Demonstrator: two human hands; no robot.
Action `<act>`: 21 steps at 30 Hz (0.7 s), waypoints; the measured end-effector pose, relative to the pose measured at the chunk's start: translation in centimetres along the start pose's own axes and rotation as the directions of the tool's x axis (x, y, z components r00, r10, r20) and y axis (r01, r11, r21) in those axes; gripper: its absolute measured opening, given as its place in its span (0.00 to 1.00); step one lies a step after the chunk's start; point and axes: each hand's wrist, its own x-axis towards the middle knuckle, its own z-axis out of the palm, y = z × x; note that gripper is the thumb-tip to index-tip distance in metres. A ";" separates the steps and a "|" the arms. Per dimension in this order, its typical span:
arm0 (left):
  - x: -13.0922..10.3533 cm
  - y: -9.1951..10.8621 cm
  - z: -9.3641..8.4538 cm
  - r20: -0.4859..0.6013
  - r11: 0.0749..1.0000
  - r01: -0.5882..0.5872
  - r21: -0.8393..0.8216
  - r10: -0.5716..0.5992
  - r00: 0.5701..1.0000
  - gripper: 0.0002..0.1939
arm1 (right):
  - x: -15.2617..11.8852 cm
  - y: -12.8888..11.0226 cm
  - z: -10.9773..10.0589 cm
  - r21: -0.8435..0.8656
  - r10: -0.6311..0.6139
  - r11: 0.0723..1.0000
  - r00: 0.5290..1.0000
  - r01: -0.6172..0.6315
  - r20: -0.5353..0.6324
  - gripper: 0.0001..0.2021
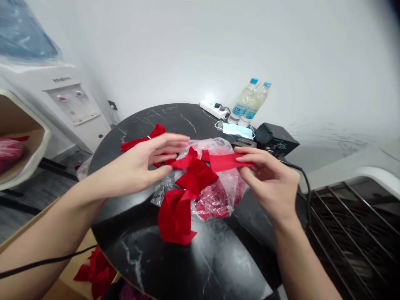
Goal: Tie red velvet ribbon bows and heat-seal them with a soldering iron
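Observation:
In the head view a red fabric bow (pixel 195 177) with loose tails lies on a clear plastic bag (pixel 218 200) holding more red fabric. My right hand (pixel 268 175) pinches the end of a red cloth strip (pixel 224 161) between fingers and thumb, just above the bag. On the other side, my left hand (pixel 156 160) has its fingers stretched out and its thumb apart, next to the bow's left end; red fabric shows behind it. Another red bow (pixel 142 139) lies on the table beyond my left hand.
The round black marbled table (pixel 134 254) stands against a white wall. At its back are a power strip (pixel 214 109), two water bottles (pixel 242 104), a blue face mask (pixel 237 130) and a black control box (pixel 276 139). More red bows (pixel 96 273) lie below, left; a water dispenser (pixel 67 96) stands beyond.

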 end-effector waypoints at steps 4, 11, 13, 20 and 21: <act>1.4 0.8 3.1 0.087 0.973 -0.050 -0.223 0.071 0.994 0.43 | -0.5 0.1 1.0 -0.098 -0.253 0.960 0.964 0.261 0.085 0.15; 1.7 -0.6 5.0 -0.219 0.959 -0.282 -0.004 0.274 0.936 0.11 | -1.1 -0.2 1.8 -0.067 -0.266 0.959 0.958 0.274 0.109 0.13; 1.4 -0.4 4.9 -0.205 0.949 -0.314 0.017 0.310 0.928 0.19 | -1.4 -0.5 2.2 -0.050 -0.198 0.978 0.977 0.202 0.081 0.11; 0.9 -0.4 6.0 -0.373 0.970 -0.238 0.047 0.238 0.897 0.09 | -1.6 -1.2 2.5 0.147 0.066 0.986 0.993 -0.079 0.096 0.22; 0.9 -0.4 6.1 -0.365 0.973 -0.229 0.028 0.223 0.904 0.10 | -1.3 -1.4 2.2 0.117 0.089 0.987 0.982 -0.109 0.163 0.23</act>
